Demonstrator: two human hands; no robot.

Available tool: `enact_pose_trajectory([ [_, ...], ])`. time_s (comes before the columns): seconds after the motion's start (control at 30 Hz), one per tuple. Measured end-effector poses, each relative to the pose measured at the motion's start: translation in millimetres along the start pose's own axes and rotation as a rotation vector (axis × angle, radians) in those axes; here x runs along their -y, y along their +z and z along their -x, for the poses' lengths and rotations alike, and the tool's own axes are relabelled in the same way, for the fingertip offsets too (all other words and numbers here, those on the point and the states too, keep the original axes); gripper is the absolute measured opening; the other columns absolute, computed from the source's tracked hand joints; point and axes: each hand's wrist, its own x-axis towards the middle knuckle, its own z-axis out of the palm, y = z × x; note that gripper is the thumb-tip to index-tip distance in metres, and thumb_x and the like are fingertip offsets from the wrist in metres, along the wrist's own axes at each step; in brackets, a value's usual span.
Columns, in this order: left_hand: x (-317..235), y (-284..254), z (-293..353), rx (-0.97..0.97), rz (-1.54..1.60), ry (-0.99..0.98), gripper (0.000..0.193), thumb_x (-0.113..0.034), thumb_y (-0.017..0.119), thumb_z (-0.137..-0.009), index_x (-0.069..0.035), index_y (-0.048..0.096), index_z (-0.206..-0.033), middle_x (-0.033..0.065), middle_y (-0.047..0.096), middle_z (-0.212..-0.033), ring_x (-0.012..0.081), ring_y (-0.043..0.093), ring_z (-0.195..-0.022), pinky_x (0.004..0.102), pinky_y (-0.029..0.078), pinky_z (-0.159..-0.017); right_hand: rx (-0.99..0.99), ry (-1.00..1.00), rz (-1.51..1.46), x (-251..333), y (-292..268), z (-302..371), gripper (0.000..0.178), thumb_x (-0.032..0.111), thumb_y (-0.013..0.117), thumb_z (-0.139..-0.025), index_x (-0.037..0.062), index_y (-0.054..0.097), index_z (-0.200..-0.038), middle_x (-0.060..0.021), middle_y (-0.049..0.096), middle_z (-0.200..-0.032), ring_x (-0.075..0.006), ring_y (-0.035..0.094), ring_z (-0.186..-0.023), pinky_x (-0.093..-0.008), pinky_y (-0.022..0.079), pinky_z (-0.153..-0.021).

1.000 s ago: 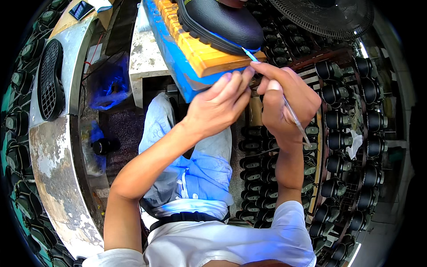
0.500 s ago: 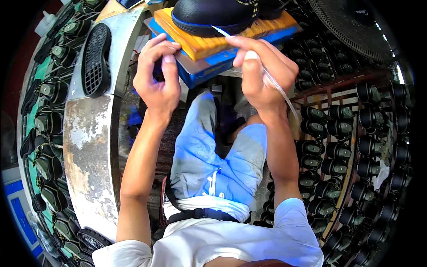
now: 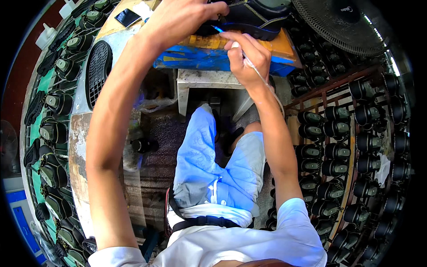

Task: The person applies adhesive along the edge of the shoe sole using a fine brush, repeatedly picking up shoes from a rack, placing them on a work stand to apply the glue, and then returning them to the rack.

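While my right hand (image 3: 249, 58) sits closed around a slim pen-like tool (image 3: 253, 67), thumb and fingers together on its shaft, its pale blue tip meets or nearly meets the lower edge of a black shoe (image 3: 253, 18) just ahead. From this far-off view I cannot tell whether tip and shoe actually touch. A thin, clear tail of the tool curves back over my right wrist.

My left hand (image 3: 187, 15) reaches over from the left to the near end of the shoe, index finger bent against it; the upper edge of the view cuts the hand off, so I cannot tell how firmly it is clamped.

Under the shoe, in front of both hands, I see a worn orange-yellow board (image 3: 209, 41) lying on a blue block (image 3: 200, 58), with a white stand (image 3: 209, 76) beneath. To the left of my left forearm, a black outsole (image 3: 98, 73) lies on the bench (image 3: 79, 100), and a smartphone (image 3: 127, 18) rests farther ahead. Right of my right hand stand a fan (image 3: 320, 31) and, nearer me, racked black shoes (image 3: 336, 129).
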Motion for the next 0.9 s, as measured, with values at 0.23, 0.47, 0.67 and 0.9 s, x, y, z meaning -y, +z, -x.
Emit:
enact_pose_trajectory([
  [0.23, 0.6, 35.5, 25.8, -0.709, 0.231, -0.75, 0.031, -0.012, 0.075, -0.092, 0.0, 0.066, -0.12, 0.0173, 0.067, -0.117, 0.0329, 0.063, -0.111, 0.0427, 0.049, -0.099, 0.036, -0.058, 0.143, -16.0, -16.4, 2.4, 0.028, 0.006, 0.062, -0.084, 0.0066, 0.076, -0.109, -0.0116, 0.071, -0.086, -0.0299, 0.07, -0.069, -0.0382, 0.056, -0.06],
  [0.47, -55.7, 66.2, 109.4, -0.395, -0.031, -0.814, 0.11, -0.042, 0.096, -0.073, 0.004, 0.038, -0.154, 0.0248, 0.054, -0.142, 0.0394, 0.051, -0.13, 0.0475, 0.04, -0.113, 0.03, -0.07, 0.261, -31.4, -60.7, 5.8, 0.029, 0.004, 0.062, -0.082, 0.0062, 0.076, -0.107, -0.0107, 0.068, -0.084, -0.0294, 0.069, -0.066, -0.0378, 0.055, -0.059],
  [0.67, 12.2, 87.3, 123.7, -0.34, 0.16, -0.788, 0.11, -0.039, 0.097, -0.07, 0.001, 0.042, -0.156, 0.0235, 0.055, -0.146, 0.0367, 0.053, -0.135, 0.0453, 0.041, -0.116, 0.093, -0.068, 0.341, -24.7, -100.8, 15.8, 0.031, 0.004, 0.062, -0.081, 0.0051, 0.075, -0.108, -0.0111, 0.068, -0.084, -0.0303, 0.07, -0.068, -0.0381, 0.057, -0.061],
  [0.9, -19.6, 108.9, 87.2, -0.558, 0.214, -0.479, 0.056, -0.028, 0.09, -0.082, -0.005, 0.069, -0.128, 0.0216, 0.062, -0.142, 0.0395, 0.058, -0.134, 0.0468, 0.046, -0.113, 0.192, -0.064, 0.28, 24.7, -106.5, 14.2, 0.031, 0.0, 0.056, -0.083, -0.0014, 0.075, -0.107, -0.0116, 0.071, -0.078, -0.0259, 0.071, -0.066, -0.0346, 0.058, -0.062],
])
